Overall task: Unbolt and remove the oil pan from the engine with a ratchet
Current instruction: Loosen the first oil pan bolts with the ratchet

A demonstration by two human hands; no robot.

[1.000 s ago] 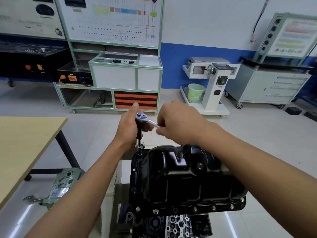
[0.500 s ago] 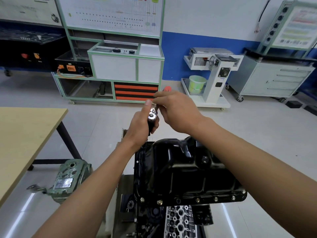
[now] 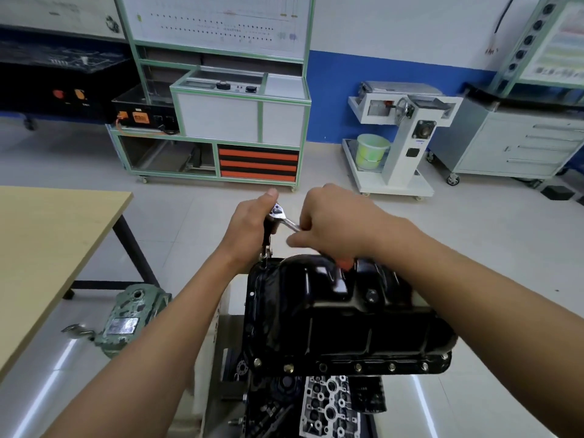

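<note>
1. On top of the engine (image 3: 325, 403), middle of view: oil pan (image 3: 341, 317), black, glossy, seated on its flange. A row of bolts (image 3: 357, 366) stands along the pan's near edge.
2. Above the oil pan's far-left corner: ratchet (image 3: 278, 214), chrome head uppermost. A dark extension runs straight down from it to the flange at that corner. The handle slants right, and a red tip shows just over the pan's far edge.
3. Left of the ratchet head, above the same pan corner: left hand (image 3: 249, 226), fingers curled round the head and extension, thumb up beside the head.
4. Above the oil pan's far edge: right hand (image 3: 335, 229), fingers wrapped round the ratchet handle.
5. Well left of the oil pan: wooden table (image 3: 47, 248), pale top, dark leg.
6. Left of the oil pan, on the floor: green-grey metal casting (image 3: 126, 320).
7. Beyond the oil pan, by the wall: green-framed bench (image 3: 240, 121), white stand (image 3: 407, 143) bearing a green bucket (image 3: 369, 150), grey drawer cabinet (image 3: 521, 143).
</note>
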